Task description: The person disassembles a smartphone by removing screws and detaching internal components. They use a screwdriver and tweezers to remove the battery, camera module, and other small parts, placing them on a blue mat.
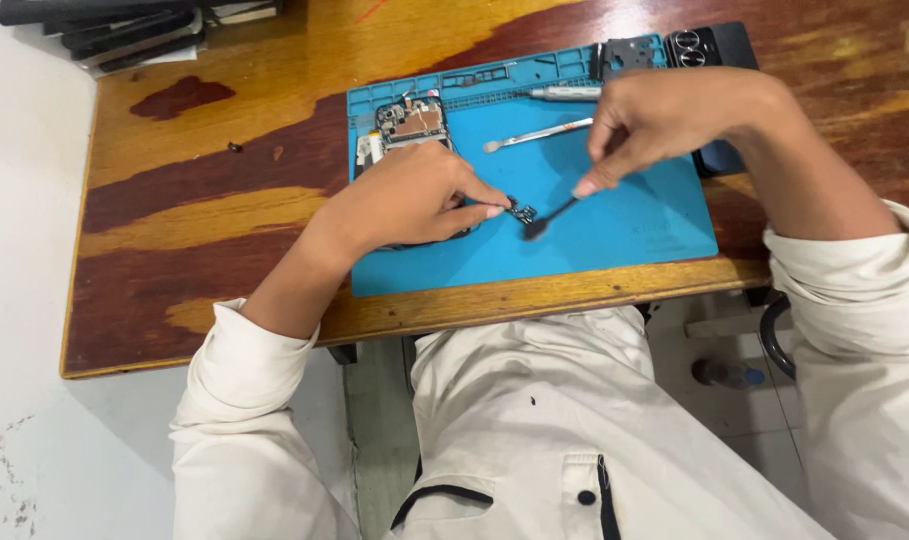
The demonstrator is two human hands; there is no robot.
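On a blue repair mat (624, 220) lies an opened phone (411, 120) with its circuit board showing. My left hand (409, 195) covers the phone's lower part and pinches a small dark component (521, 211) at the fingertips. My right hand (664, 120) holds a thin black tool (552, 216) whose tip rests beside that component.
A metal spudger (536, 135) and a silver pen-like tool (564, 93) lie on the mat's far half. Dark phone parts (674, 48) sit at the mat's back right. The wooden table (214, 200) ends at its front edge near my lap; a stack of dark items (124, 30) is at the back left.
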